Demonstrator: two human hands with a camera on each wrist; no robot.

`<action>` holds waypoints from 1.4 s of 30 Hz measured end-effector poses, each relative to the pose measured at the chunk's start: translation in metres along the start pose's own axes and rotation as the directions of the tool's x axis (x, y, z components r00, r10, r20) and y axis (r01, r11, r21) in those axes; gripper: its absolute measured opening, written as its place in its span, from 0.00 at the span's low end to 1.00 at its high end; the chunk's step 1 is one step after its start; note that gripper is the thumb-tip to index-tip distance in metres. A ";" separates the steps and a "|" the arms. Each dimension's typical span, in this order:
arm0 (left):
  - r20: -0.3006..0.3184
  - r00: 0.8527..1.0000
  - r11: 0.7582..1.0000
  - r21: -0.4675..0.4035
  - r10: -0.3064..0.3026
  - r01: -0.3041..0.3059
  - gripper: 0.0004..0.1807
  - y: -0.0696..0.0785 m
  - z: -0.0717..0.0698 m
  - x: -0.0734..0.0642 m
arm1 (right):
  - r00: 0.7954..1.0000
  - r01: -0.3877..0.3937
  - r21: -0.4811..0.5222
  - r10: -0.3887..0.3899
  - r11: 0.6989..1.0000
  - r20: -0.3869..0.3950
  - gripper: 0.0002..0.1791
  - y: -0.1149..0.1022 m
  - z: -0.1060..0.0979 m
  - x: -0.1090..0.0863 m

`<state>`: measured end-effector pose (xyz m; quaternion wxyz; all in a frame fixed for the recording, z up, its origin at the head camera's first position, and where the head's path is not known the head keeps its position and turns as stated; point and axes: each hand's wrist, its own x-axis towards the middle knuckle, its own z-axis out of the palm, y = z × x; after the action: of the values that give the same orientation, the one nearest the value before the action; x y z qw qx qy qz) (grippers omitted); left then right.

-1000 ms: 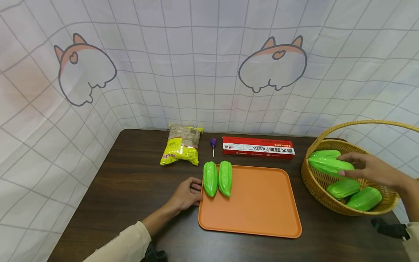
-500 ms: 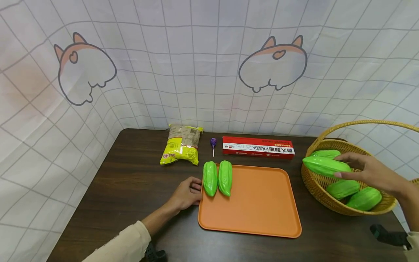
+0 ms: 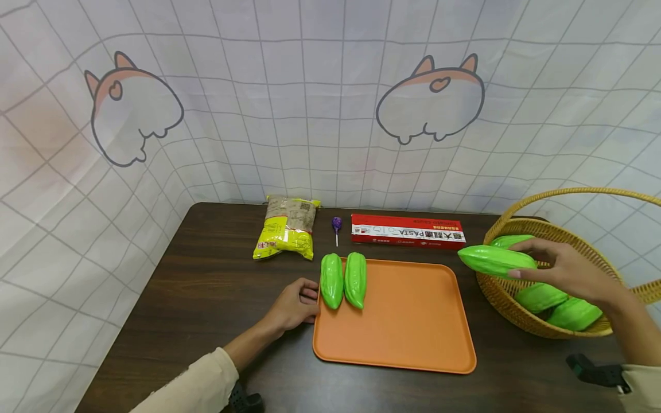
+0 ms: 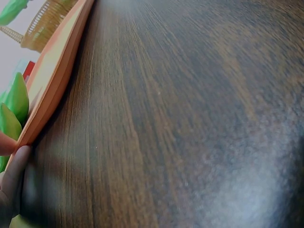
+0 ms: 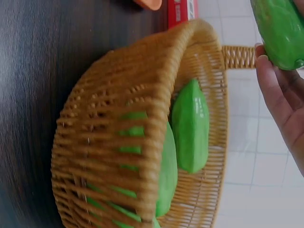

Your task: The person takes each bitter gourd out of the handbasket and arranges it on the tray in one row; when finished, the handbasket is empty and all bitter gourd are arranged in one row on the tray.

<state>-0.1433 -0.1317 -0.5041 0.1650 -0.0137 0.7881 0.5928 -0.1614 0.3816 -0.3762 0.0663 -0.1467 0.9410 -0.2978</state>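
Note:
My right hand (image 3: 573,272) holds a bright green, ridged, tapered gourd (image 3: 496,261) between thumb and fingers, above the left rim of the wicker basket (image 3: 498,307). In the right wrist view this gourd (image 5: 280,33) is raised above the basket. Several similar gourds lie inside, among them one near the front (image 3: 541,297). An orange tray (image 3: 408,321) lies flat on the table, bearing two green gourds (image 3: 331,281) side by side at its upper left. My left hand (image 3: 291,307) pinches the tray's left edge; the left wrist view shows its fingertips (image 4: 21,154) at the rim.
Behind the tray, a yellow and grey bag (image 3: 287,226), a purple lollipop (image 3: 337,225) and a red pasta box (image 3: 408,230) line the table's back. The basket's tall handle (image 3: 573,192) arches up at the right. A white gridded cloth (image 3: 330,103) hangs behind the dark table.
My right hand has moved left with the gourd, from inside the basket to over its left rim, near the tray. The left hand and tray have stayed in place.

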 end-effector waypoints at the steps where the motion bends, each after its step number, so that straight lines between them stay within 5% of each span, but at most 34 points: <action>1: 0.000 1.000 1.000 -0.001 0.000 0.000 0.29 0.000 0.000 0.000 | 1.000 0.007 0.006 -0.007 1.000 -0.001 0.21 -0.001 0.001 0.000; 13: 0.005 1.000 1.000 -0.003 -0.009 0.009 0.29 0.002 -0.002 -0.002 | 0.999 0.049 0.115 -0.049 0.992 -0.003 0.19 -0.011 0.019 0.012; 21: 0.024 1.000 1.000 0.000 0.001 -0.001 0.29 0.001 -0.003 -0.001 | 0.989 0.146 0.182 -0.144 0.972 -0.025 0.15 -0.016 0.033 0.020; 31: 0.023 1.000 1.000 -0.001 0.000 0.000 0.30 0.002 -0.003 0.000 | 0.998 0.066 0.159 -0.068 0.985 0.005 0.19 -0.024 0.041 0.024; 42: 0.018 1.000 1.000 -0.006 -0.011 0.011 0.29 0.003 -0.002 -0.001 | 0.995 0.088 0.260 -0.096 0.962 0.016 0.24 -0.022 0.055 0.033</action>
<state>-0.1435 -0.1328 -0.5008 0.1751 -0.0132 0.7848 0.5944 -0.1755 0.3241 -0.4093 0.0844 -0.1845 0.8852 -0.4187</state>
